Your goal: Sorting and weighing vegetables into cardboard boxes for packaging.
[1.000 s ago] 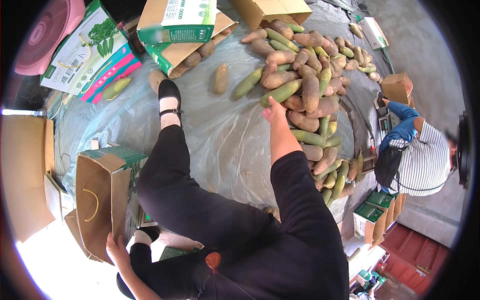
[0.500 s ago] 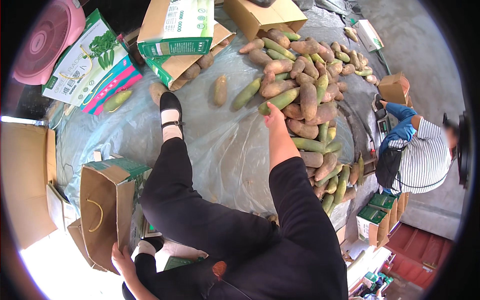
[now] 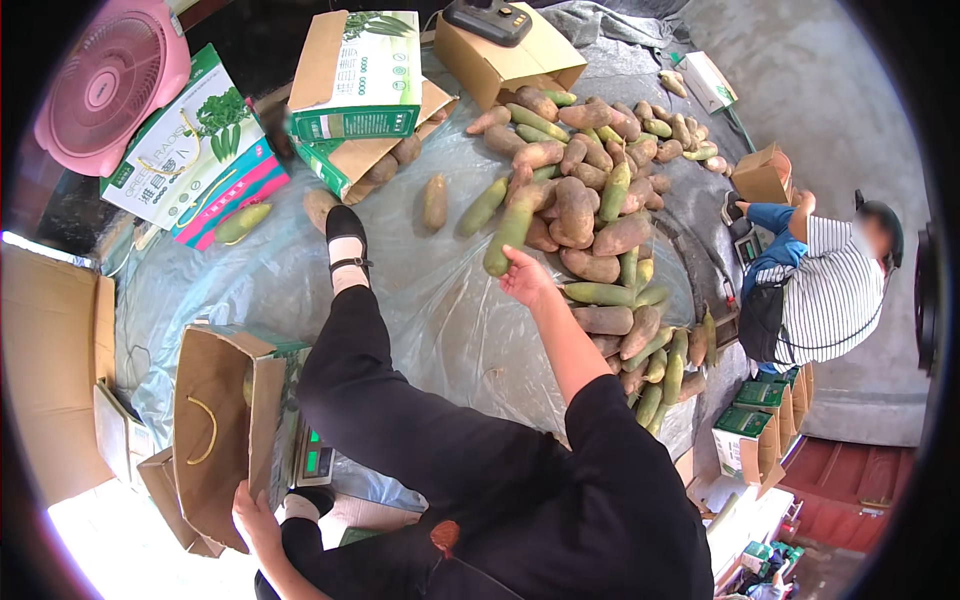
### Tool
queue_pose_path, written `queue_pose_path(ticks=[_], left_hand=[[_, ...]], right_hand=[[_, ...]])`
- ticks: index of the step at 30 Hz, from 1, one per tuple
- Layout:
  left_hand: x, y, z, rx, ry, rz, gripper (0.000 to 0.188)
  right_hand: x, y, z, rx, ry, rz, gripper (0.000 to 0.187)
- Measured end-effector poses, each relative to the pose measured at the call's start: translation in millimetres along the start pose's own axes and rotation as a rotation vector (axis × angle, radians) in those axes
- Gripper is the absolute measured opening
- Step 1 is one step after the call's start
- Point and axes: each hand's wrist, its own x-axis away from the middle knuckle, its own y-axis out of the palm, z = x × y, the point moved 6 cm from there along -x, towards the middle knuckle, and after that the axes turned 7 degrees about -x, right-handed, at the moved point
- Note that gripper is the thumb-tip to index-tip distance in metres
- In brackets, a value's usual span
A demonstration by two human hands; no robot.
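My right hand (image 3: 528, 280) pinches the near end of a long green radish (image 3: 511, 232), at the left edge of a big radish pile (image 3: 600, 180). The radish is tilted, its far end overlapping the pile. At lower left, my left hand (image 3: 257, 518) grips the edge of an open cardboard box (image 3: 225, 440) with a yellow cord handle. A pale green shape, partly hidden, shows inside the box. A scale (image 3: 316, 458) with a lit green display sits beside the box, partly covered by it.
Plastic sheeting (image 3: 440, 320) covers the floor. Printed radish boxes (image 3: 365, 90) and a pink fan (image 3: 115, 85) stand at far left. An open carton (image 3: 490, 60) bears a black device (image 3: 488, 20). At right, a person in a striped shirt (image 3: 830, 295) crouches near green-topped boxes (image 3: 745, 430).
My right hand has closed on the green radish and pulled its near end toward me and left. My left hand still holds the box edge. The view has shifted slightly.
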Motion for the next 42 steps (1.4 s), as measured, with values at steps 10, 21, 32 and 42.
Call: queue_pose_path(ticks=[10,21,32,42], left_hand=[[3.3,-14.4,8.1,-0.066,-0.047,-0.081,0.030],[7.6,-20.5,15.6,-0.057,-0.044,-0.058,0.024],[0.3,-12.5,10.0,-0.130,-0.031,-0.101,0.037],[-1.0,-10.9,7.4,-0.073,-0.016,-0.113,0.028]], right_hand=[[137.5,246.4,9.4,0.944,-0.378,-0.779,0.048],[268.5,401.5,147.2,1.692,-1.233,-1.446,0.047],[248.3,397.9,324.3,2.273,-1.105,-1.685,0.017],[213.7,402.8,162.3,1.177,-0.966,-1.206,0.034]])
